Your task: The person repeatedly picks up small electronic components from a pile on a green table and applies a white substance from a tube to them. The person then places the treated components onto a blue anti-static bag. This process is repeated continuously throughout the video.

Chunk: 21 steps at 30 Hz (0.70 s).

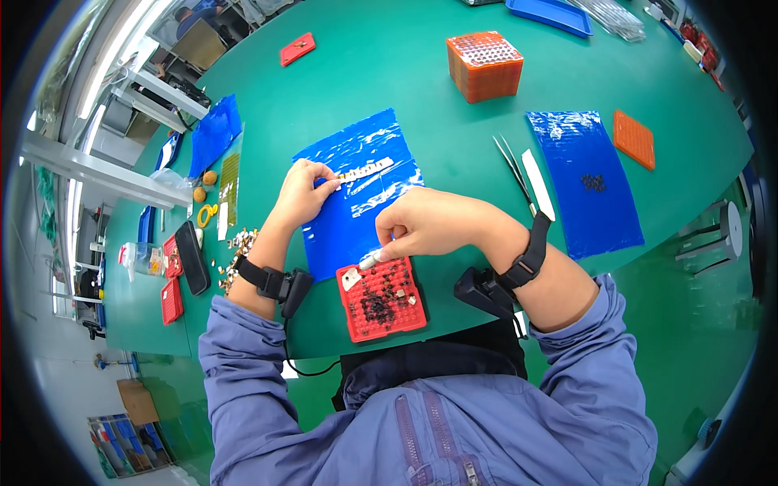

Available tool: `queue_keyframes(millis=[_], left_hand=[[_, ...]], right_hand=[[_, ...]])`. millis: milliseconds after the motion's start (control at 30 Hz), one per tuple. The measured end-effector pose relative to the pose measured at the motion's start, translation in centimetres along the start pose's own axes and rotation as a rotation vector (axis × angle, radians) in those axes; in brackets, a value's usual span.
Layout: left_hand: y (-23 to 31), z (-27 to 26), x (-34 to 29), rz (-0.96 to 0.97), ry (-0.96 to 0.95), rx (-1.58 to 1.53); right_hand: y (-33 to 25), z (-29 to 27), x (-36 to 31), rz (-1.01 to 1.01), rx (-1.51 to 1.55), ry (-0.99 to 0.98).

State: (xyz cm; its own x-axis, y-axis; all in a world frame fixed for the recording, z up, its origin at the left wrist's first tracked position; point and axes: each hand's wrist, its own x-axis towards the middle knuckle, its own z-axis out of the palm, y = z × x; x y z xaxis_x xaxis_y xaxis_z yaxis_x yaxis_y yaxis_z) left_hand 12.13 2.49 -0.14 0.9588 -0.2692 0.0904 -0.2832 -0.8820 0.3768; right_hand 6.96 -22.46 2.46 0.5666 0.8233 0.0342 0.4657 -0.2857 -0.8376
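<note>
My left hand [301,193] is closed in a pinch at the left end of a row of small white pieces [373,168]. That row lies on a shiny blue sheet [328,235]; what the fingertips hold, if anything, is too small to tell. Bent over the near edge of this sheet, my right hand [425,223] also pinches. A small pale grey piece [370,260] shows at its fingertips, either held or covering a fingertip. Just below is a red pegged tray [356,320], with many tiny black parts [379,306] and a few whitish pieces on it.
Tweezers [515,172] and a white strip [536,185] lie right of my hands. Beyond them are another blue sheet [604,223] with black parts and an orange tray [634,139]. Orange trays [485,69] are stacked farther back. Small loose pieces [241,243] lie by my left forearm.
</note>
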Motion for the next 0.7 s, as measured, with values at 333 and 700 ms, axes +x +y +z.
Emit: queue_keyframes(millis=[333, 700], left_hand=[[-1.1, -3.6, -2.3, 0.017, 0.105, -0.092], [-5.3, -6.8, -13.1, -0.181, -0.06, 0.046]], right_hand=[[-0.6, -0.3, 0.2, 0.065, -0.001, -0.025], [-1.0, -0.1, 0.3, 0.099, 0.001, -0.027]])
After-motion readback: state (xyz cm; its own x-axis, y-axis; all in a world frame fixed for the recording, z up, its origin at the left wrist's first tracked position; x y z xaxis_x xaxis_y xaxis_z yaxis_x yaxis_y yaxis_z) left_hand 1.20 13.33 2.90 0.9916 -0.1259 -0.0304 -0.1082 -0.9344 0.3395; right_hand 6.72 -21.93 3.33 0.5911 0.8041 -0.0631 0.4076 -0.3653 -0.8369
